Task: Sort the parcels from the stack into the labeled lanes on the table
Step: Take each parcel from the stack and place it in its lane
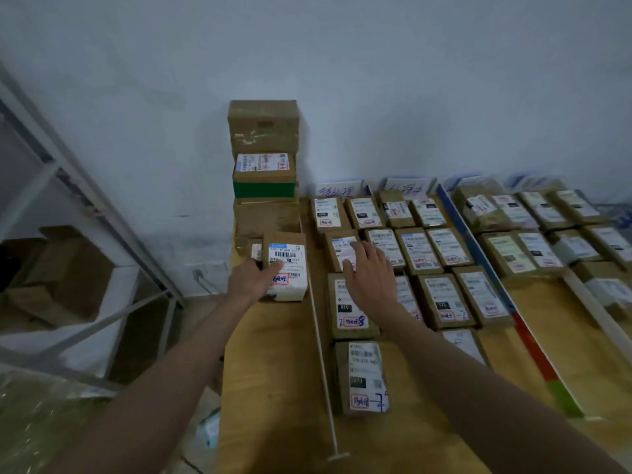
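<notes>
1. Gripping a white-labelled parcel [286, 272] with the left hand [252, 279], fingers curled over its face, at the foot of the stack [264, 172] on the counter [273, 388].
2. Pressing the right hand [367, 278], fingers straight and holding nothing, flat on a lane parcel [342, 249].
3. Reading the red stamp before committing, judging it a match for the nearest lane.
4. Lifting clear of the white divider rod [321, 340], then setting down square in the row.
5. Counting roughly five boxes stacked against the wall; three lane signs [338, 189] showing, writing too blurred for reading.
</notes>
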`<state>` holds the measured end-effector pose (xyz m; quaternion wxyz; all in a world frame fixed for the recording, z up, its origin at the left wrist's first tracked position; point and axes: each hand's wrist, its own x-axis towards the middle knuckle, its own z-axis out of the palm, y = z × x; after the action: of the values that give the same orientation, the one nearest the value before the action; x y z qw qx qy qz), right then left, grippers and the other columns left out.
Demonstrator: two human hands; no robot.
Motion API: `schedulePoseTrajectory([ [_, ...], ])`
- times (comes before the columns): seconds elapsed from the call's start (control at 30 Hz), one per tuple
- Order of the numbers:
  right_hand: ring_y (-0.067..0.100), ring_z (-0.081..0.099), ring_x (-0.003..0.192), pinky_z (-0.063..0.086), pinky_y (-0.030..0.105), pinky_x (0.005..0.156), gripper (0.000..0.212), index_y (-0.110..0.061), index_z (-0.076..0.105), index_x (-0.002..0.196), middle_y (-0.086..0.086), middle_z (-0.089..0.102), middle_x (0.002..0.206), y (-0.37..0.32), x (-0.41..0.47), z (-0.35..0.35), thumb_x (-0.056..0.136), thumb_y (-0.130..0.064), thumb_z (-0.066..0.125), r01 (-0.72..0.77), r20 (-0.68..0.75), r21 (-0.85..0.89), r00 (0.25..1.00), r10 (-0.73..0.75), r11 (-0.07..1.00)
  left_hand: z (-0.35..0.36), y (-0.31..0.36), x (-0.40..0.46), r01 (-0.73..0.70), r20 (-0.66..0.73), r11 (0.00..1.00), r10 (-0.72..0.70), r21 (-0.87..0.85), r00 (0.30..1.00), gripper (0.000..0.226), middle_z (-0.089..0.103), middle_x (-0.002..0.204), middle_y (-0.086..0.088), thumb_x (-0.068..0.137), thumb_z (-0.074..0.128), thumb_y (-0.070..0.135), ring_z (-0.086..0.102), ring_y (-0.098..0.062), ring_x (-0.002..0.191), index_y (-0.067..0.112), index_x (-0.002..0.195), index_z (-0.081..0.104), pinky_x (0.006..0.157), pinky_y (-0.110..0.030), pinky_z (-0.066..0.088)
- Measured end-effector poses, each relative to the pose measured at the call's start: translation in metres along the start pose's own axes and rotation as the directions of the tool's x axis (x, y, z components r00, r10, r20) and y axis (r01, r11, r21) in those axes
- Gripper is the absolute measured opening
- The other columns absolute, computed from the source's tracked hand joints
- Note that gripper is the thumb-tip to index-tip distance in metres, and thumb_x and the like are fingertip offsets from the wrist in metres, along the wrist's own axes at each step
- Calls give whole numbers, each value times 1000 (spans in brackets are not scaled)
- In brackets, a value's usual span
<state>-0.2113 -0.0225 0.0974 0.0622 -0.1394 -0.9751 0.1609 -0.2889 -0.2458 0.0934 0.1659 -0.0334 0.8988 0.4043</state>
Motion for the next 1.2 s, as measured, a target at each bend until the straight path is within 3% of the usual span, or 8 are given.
schedulePoseTrajectory([
  [0.1, 25, 36, 139, 31, 44, 115, 46, -20, 39, 145, 4, 42, 149, 23, -23, -13, 102, -37, 37, -47, -22, 0, 999, 47, 999, 19, 17, -24, -48, 24, 999, 48, -14, 999, 38, 69, 89, -2, 95, 58, 48, 61, -13, 75, 13, 96, 71, 60, -23, 41],
  [0.23, 25, 36, 138, 31, 43, 113, 45, -20, 39, 143, 3, 42, 148, 60, -52, -30, 102, -39, 35, -108, -33, -5, 994, 107, 994, 53, 34, -49, -130, 27, 988, 133, -87, 991, 23, 72, 99, 0, 92, 64, 44, 67, -17, 90, 23, 100, 69, 86, -36, 53],
  [0.37, 27, 36, 139, 31, 45, 114, 47, -19, 38, 146, 5, 41, 150, 100, -78, -45, 102, -36, 38, -142, -35, -14, 989, 141, 990, 86, 52, -78, -148, 70, 988, 151, -43, 986, 28, 70, 87, 3, 93, 61, 47, 64, -11, 75, 20, 89, 68, 59, -22, 42],
  [0.57, 27, 37, 139, 33, 46, 113, 48, -17, 40, 146, 8, 44, 149, 162, -115, -54, 103, -37, 37, -124, -27, -18, 992, 124, 992, 147, 56, -128, -46, 97, 999, 47, -18, 994, 45, 71, 80, 2, 91, 58, 58, 66, -14, 73, 16, 83, 72, 60, -27, 45],
  [0.7, 27, 39, 137, 34, 44, 112, 45, -16, 42, 143, 8, 46, 146, 204, -140, -57, 103, -36, 39, -75, -15, -20, 997, 75, 997, 194, 56, -169, -10, 93, 1000, 12, -23, 996, 37, 67, 76, 6, 92, 59, 56, 63, -10, 70, 23, 76, 67, 56, -24, 42],
  [0.8, 25, 36, 140, 33, 44, 112, 46, -16, 40, 145, 6, 44, 148, 230, -155, -55, 103, -35, 39, -66, 26, 0, 997, 66, 998, 228, 52, -193, 28, 101, 998, -22, -57, 995, 36, 68, 78, 6, 92, 60, 53, 62, -6, 69, 19, 89, 71, 56, -22, 44],
  [0.9, 26, 33, 142, 29, 44, 115, 46, -16, 37, 146, 7, 40, 151, 251, -165, -52, 103, -33, 39, -59, 80, 36, 995, 55, 998, 259, 42, -204, 80, 86, 994, -73, -77, 994, 42, 72, 80, 5, 88, 63, 58, 68, -12, 73, 18, 93, 73, 67, -32, 55],
  [1.2, 22, 45, 128, 39, 38, 106, 37, -16, 46, 136, 4, 51, 137, 290, -166, -35, 101, -28, 45, -42, 73, 107, 997, 35, 993, 322, 39, -191, 141, 2, 989, -141, 44, 990, 51, 71, 107, -5, 89, 61, 56, 67, -24, 98, 12, 115, 65, 81, -35, 53],
])
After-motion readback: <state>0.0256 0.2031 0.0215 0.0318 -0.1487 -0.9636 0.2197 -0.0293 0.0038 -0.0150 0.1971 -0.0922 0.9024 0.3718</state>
